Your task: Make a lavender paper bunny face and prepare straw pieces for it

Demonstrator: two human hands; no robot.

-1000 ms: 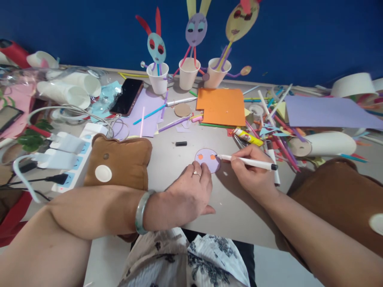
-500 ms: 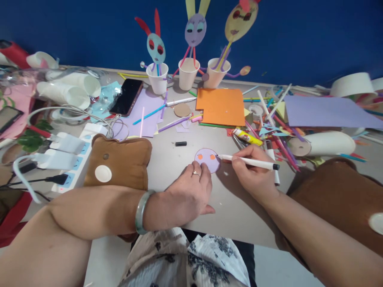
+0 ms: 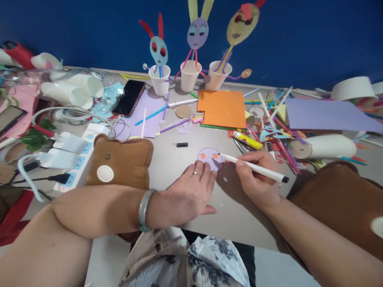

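A small purple paper disc [image 3: 210, 154] with two orange eye spots and drawn lashes lies flat on the table. My left hand [image 3: 191, 187] rests on its lower edge, fingers stretched out and pressing it down. In my right hand [image 3: 259, 179] is a white marker [image 3: 263, 169] with a black end. Its tip points at the right-hand orange eye, at or just above the paper. Left of the disc lies a black pen cap [image 3: 182, 145].
Paper cups [image 3: 160, 81] holding pipe-cleaner figures stand along the blue wall. Orange card [image 3: 223, 109], a yellow glue stick [image 3: 247, 140] and pipe cleaners lie behind the disc. Brown cushions [image 3: 125, 159] flank both arms; a power strip [image 3: 79, 159] with cables sits at the left.
The marker's rear end has swung lower, and its tip stays by the right-hand eye. My left hand still holds the disc. The whole view has shifted slightly.
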